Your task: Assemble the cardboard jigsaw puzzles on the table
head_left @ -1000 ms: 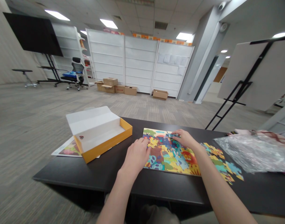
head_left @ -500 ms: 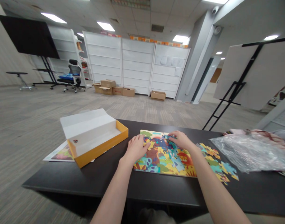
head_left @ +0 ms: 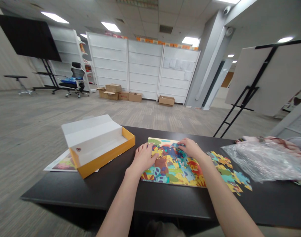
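Note:
A colourful animal jigsaw puzzle point(head_left: 174, 166) lies flat in its tray on the black table in front of me. My left hand point(head_left: 145, 157) rests on the puzzle's left side, fingers stretched out and holding nothing. At the upper edge, my right hand point(head_left: 191, 147) has its fingertips closed on a bluish puzzle piece point(head_left: 175, 145), which sits level with the pieces around it. Part of that piece is hidden by the fingers. Loose puzzle pieces point(head_left: 228, 172) lie in a cluster to the right of my right forearm.
An open yellow box point(head_left: 107, 163) with a white inside stands on the left, over a printed sheet point(head_left: 58, 164). Crumpled clear plastic point(head_left: 263, 161) covers the table's right end. Beyond the table point(head_left: 111, 194) are an easel-like stand point(head_left: 241, 102) and cardboard boxes point(head_left: 113, 92).
The bluish piece under my right fingertips has shifted slightly and now lies flush; the dark gap beside it has closed. My left hand has stayed in place.

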{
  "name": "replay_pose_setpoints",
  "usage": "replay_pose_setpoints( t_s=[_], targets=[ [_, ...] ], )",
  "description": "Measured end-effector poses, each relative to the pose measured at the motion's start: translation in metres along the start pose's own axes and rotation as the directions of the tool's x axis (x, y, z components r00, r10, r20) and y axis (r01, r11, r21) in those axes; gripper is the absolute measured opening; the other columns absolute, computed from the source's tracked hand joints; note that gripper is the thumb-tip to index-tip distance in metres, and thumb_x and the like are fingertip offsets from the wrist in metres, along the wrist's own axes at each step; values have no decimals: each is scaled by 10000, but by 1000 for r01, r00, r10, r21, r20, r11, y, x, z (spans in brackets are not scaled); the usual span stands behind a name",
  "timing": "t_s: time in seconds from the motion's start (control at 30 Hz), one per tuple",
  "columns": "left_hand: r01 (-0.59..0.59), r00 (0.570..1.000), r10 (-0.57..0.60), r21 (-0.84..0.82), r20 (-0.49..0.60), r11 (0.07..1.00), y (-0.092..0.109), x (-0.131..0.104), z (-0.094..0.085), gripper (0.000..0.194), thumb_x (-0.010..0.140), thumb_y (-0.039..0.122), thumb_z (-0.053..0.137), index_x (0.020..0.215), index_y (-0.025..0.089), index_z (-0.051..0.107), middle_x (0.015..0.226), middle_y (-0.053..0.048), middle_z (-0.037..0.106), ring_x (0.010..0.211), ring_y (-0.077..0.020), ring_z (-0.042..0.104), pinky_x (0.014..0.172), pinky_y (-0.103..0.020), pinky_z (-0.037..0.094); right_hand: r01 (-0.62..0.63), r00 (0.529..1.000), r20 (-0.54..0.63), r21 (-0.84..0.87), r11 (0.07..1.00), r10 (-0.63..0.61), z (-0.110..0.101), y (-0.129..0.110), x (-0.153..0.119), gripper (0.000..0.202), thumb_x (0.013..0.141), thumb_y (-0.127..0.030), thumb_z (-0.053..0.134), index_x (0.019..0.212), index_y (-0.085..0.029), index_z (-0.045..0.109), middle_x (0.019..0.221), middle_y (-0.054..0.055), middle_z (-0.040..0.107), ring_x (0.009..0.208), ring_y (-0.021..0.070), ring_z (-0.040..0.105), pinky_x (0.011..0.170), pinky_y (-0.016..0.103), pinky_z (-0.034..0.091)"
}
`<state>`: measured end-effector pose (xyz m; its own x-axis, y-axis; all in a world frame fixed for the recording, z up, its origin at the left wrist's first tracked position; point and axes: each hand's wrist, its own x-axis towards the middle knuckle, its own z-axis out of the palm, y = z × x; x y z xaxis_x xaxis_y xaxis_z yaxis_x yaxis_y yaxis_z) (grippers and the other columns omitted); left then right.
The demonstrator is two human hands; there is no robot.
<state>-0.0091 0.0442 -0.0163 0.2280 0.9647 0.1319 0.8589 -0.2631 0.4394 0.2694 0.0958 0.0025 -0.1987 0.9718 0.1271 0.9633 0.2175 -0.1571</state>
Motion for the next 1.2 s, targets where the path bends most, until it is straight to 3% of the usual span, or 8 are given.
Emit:
replay_pose_setpoints(
  t_s=[0.27,0.57,0.67,0.73,0.83,0.9,1.03,1.2],
  targets=[
    [2,1000,-2,2,16,1000,2,-2,-4,532,925,445,495,1402,211,499,1482,-142,515,1384,-333,448,1132,-493,358,41,999,0,0,999,-41,-4,4,0,286,919,-202,576,1089,-241,802,1122,83,757,1002,219,700,906,270,490],
    [17,1000,-17,18,1,1000,3,-6,-9,500,935,401,523,1388,191,506,1480,-152,510,1381,-331,449,1128,-485,366,-8,999,41,-15,1000,8,-7,11,-4,263,840,-180,605,988,-214,819,1049,83,775,915,210,704,803,250,492],
    [1,992,0,8,-125,1000,17,-14,-20,386,948,326,522,1311,202,566,1470,-137,524,1361,-308,466,1118,-461,378,-8,999,42,-4,1000,8,-7,10,-5,252,830,-202,625,990,-227,818,1020,71,780,897,204,707,788,245,492],
    [-92,978,79,-62,-194,994,34,-22,-25,319,968,315,502,1255,217,599,1375,-106,601,1283,-272,530,1078,-416,418,0,999,50,5,1000,0,-8,10,-5,231,831,-237,638,978,-232,817,990,67,782,875,209,709,772,254,494],
    [-307,947,286,-153,-148,939,63,-37,-19,330,951,355,559,1249,224,607,1278,-86,658,1211,-259,573,1061,-403,438,14,999,46,20,1000,-15,-8,10,-4,224,839,-299,652,978,-225,811,1000,74,782,869,220,708,759,268,496],
    [-389,921,383,-146,-69,910,79,-45,-7,389,927,424,603,1249,206,611,1239,-98,671,1198,-287,570,1051,-441,443,15,999,37,27,1000,-16,-7,11,-4,239,843,-320,654,1001,-221,804,1020,75,781,865,218,707,758,271,498],
    [-401,916,401,-128,-30,907,93,-51,13,485,843,497,709,1224,212,617,1200,-104,675,1172,-317,567,1011,-482,452,8,1000,17,36,999,-9,-5,10,-3,257,856,-317,635,1036,-217,790,991,70,784,840,208,706,751,267,498],
    [-363,932,359,-119,-56,924,97,-48,20,513,794,538,745,1177,218,622,1163,-105,683,1161,-321,565,1013,-477,440,3,1000,-11,54,999,-3,-5,10,-3,270,865,-309,617,1049,-200,781,964,80,785,837,210,706,753,271,497]
  ],
)
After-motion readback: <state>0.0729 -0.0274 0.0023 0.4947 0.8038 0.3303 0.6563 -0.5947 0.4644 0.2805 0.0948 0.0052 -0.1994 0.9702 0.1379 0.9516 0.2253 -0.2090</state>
